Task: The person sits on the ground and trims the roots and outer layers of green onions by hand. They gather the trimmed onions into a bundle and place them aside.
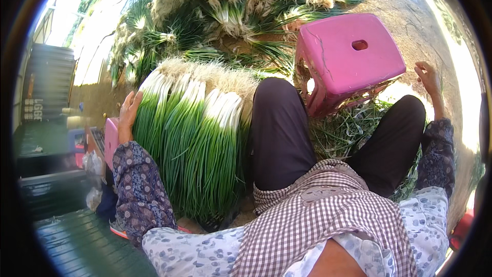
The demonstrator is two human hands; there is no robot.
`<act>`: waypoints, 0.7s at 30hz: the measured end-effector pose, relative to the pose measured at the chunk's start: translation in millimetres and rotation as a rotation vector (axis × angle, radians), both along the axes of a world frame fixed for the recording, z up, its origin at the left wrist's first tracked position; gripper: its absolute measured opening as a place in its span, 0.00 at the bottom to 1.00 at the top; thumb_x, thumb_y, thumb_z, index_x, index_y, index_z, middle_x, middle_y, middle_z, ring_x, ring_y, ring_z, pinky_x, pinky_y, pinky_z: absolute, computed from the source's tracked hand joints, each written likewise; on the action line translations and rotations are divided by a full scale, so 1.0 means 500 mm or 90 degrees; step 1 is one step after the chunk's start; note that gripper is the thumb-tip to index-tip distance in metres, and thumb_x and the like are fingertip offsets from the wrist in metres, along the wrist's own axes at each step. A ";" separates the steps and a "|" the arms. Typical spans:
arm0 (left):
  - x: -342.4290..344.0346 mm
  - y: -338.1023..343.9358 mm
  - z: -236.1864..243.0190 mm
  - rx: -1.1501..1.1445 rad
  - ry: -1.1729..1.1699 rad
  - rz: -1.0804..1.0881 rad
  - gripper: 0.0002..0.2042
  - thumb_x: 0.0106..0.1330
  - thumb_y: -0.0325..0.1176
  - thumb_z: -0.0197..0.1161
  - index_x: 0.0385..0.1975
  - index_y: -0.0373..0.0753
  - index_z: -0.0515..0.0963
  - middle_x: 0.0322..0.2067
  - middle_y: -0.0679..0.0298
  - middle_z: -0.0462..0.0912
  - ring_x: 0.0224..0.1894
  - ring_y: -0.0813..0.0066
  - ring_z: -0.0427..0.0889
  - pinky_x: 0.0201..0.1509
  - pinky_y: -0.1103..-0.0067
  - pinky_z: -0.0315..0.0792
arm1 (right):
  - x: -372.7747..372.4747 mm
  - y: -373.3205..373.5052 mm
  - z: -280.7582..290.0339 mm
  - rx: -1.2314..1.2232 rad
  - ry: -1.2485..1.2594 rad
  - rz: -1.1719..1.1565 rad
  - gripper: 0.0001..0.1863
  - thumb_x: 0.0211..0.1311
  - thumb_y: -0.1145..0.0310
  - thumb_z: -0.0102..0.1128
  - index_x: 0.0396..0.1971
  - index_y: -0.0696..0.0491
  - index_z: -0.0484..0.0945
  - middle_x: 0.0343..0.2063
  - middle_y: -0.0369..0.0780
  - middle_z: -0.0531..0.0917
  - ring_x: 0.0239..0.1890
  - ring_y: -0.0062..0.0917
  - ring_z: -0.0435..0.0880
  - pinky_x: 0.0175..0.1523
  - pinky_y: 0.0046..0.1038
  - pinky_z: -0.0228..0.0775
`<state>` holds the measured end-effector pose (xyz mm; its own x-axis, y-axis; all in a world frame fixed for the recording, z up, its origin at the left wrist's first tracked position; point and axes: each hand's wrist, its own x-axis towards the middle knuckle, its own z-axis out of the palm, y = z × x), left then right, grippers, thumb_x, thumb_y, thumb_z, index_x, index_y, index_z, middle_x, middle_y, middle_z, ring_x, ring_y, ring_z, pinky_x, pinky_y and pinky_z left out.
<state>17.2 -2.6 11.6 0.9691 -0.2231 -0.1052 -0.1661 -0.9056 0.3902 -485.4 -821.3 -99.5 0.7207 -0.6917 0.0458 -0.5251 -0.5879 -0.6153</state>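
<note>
A thick stack of trimmed spring onions (192,138) lies to the left of my legs, its pale roots pointing away from me and its green leaves toward me. Against the stack's left edge, by the white stems, rests my left hand (128,115), open with its fingers stretched out. My right hand (429,79) is raised beyond my right knee, off the right side of the pink stool (353,51). Its fingers are loosely bent and apart, and nothing shows in them. The stool stands in front of my knees, with an oval hole in its seat.
Untrimmed bunches of spring onions (225,15) are heaped on the ground at the far side. Loose leaf scraps (343,131) lie between my knees under the stool. Another pink stool (110,141) and a ridged green surface (92,241) are at the left.
</note>
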 end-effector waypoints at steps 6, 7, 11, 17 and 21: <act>0.008 0.061 0.006 -0.023 -0.017 -0.008 0.45 0.55 0.70 0.53 0.57 0.29 0.68 0.57 0.47 0.71 0.62 0.58 0.68 0.65 0.72 0.58 | 0.006 0.019 -0.039 0.122 0.040 -0.059 0.17 0.60 0.60 0.59 0.48 0.51 0.77 0.38 0.36 0.82 0.24 0.14 0.80 0.21 0.17 0.64; 0.005 0.059 0.009 -0.039 -0.017 -0.006 0.45 0.56 0.69 0.52 0.57 0.29 0.69 0.57 0.47 0.71 0.61 0.58 0.68 0.65 0.72 0.58 | 0.011 0.019 -0.041 0.109 0.013 -0.053 0.17 0.60 0.59 0.59 0.46 0.51 0.78 0.36 0.36 0.82 0.24 0.14 0.80 0.21 0.17 0.64; -0.027 0.008 0.047 0.033 0.021 -0.015 0.39 0.58 0.63 0.56 0.57 0.31 0.69 0.54 0.49 0.74 0.59 0.60 0.71 0.62 0.73 0.62 | 0.037 0.021 -0.026 0.091 -0.024 -0.033 0.16 0.60 0.54 0.60 0.36 0.53 0.79 0.27 0.32 0.80 0.23 0.12 0.77 0.21 0.16 0.63; 0.012 -0.097 0.170 0.089 -0.122 -0.103 0.36 0.56 0.56 0.63 0.57 0.34 0.70 0.52 0.45 0.75 0.55 0.57 0.75 0.57 0.69 0.68 | 0.169 0.077 0.011 -0.054 -0.153 0.150 0.11 0.60 0.63 0.62 0.27 0.57 0.79 0.30 0.33 0.80 0.30 0.16 0.78 0.37 0.20 0.71; 0.123 -0.364 0.175 -0.021 -0.083 -0.265 0.29 0.58 0.47 0.63 0.57 0.38 0.71 0.51 0.47 0.76 0.54 0.58 0.76 0.56 0.70 0.69 | 0.264 0.143 0.042 -0.147 -0.108 0.225 0.15 0.58 0.66 0.62 0.44 0.56 0.76 0.41 0.39 0.79 0.36 0.24 0.81 0.43 0.26 0.73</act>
